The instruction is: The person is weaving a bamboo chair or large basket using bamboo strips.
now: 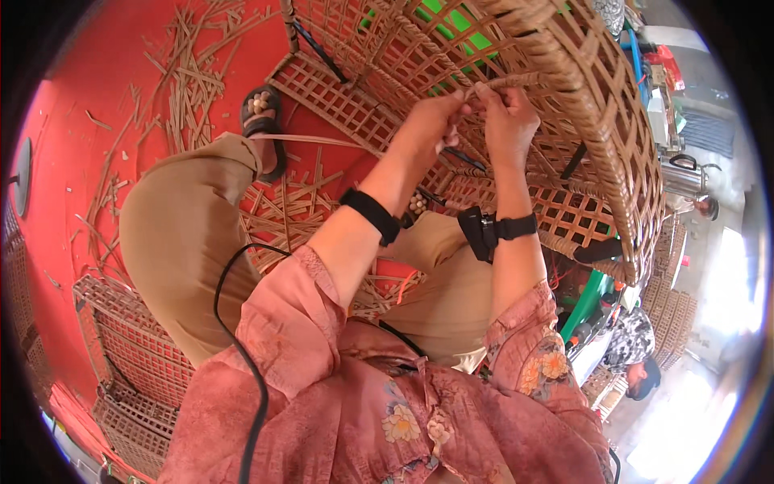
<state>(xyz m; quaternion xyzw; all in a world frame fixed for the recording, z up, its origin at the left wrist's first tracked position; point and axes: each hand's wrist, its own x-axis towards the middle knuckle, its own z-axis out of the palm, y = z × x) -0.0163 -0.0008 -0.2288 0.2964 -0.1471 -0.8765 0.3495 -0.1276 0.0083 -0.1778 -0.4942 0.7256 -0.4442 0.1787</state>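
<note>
A large brown woven rattan chair frame (597,89) is tilted in front of me, its open lattice facing my hands. My left hand (439,117) is closed, its thumb and fingers pinching a thin rattan strip (471,90) against the lattice. Close on its right, my right hand (509,121) also has its fingertips closed on that strip. The two hands almost touch. A thicker cane-wrapped edge (520,80) runs just beyond the right fingertips. The exact path of the strip between the fingers is partly hidden. Black bands circle both my wrists.
Cut rattan strips (193,81) litter the red floor (72,185). More woven frames (137,339) stand at the lower left. A pale long strip (314,140) stretches by my sandalled foot (262,121). Right of the chair are a metal kettle (684,176) and another person (633,347).
</note>
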